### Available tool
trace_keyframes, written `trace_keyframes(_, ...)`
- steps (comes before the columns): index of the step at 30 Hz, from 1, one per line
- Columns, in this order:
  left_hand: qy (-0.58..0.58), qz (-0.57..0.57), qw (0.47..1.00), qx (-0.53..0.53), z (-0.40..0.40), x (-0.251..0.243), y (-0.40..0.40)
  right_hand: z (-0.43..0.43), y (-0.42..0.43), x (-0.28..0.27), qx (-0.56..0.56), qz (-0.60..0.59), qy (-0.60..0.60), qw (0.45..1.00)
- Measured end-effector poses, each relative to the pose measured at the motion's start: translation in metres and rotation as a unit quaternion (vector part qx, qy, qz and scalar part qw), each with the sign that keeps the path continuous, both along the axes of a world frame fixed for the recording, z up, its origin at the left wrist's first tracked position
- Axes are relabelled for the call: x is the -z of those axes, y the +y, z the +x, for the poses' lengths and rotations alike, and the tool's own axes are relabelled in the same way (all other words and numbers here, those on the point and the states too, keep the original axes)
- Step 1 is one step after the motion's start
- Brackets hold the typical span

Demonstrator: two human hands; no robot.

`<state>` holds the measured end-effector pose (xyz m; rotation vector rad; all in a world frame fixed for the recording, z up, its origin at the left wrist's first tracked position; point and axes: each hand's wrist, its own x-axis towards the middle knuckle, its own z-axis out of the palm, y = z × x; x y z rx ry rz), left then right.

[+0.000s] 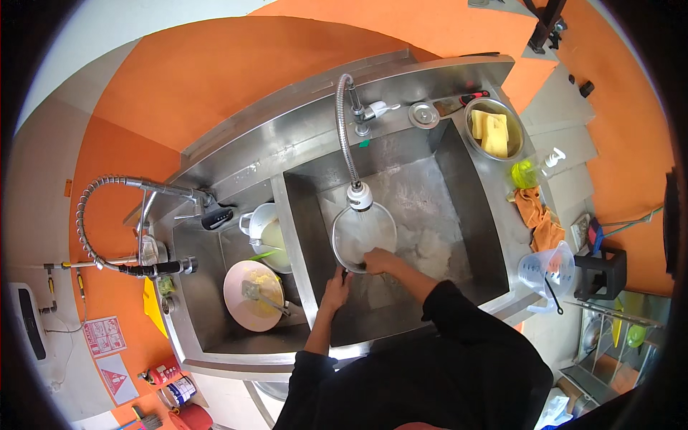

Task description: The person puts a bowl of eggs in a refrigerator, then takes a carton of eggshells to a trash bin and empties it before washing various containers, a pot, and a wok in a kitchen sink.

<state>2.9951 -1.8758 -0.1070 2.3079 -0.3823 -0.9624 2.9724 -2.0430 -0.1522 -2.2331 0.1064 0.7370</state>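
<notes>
A round, metal-rimmed pan or strainer [352, 242] is tilted in the large sink basin, under the white spray head [359, 196] of a flexible-hose tap. Water runs from the head into it. At its near edge my left hand [336, 293] grips what looks like its handle. My right hand [382, 262] is bent over the near right part of the rim, fingers curled inside; whether it holds a scrubber is hidden. Wet, whitish patches cover the basin floor [424, 188].
The left basin holds a pink bowl [236, 301] with a spatula [251, 291] and a white pot [260, 220]. A spring-hose tap [86, 220] arches left. On the right ledge are a steel bowl [518, 142] of yellow sponges [493, 134], a soap bottle [524, 173], orange cloth [537, 217] and a clear jug [537, 269].
</notes>
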Motion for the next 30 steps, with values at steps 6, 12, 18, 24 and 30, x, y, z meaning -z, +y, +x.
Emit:
trace_keyframes(6,0.010,-0.054,0.998,-0.040,-0.001,0.007,0.012,0.003,0.012,0.021,-0.075,-0.046,-0.197,0.976)
trace_keyframes(12,0.024,-0.017,0.999,-0.019,0.006,-0.009,0.004,0.005,0.025,0.027,0.039,0.068,-0.248,0.966)
trace_keyframes(18,0.088,-0.028,0.994,-0.051,0.003,-0.018,-0.014,0.021,0.017,0.016,0.246,0.143,-0.345,0.894)
trace_keyframes(24,-0.011,-0.097,0.994,-0.042,-0.011,0.005,-0.004,0.013,0.026,0.021,0.319,-0.076,-0.235,0.915)
trace_keyframes(30,-0.005,-0.105,0.992,-0.063,-0.018,0.002,-0.007,0.010,0.002,0.030,0.538,-0.080,-0.331,0.771)
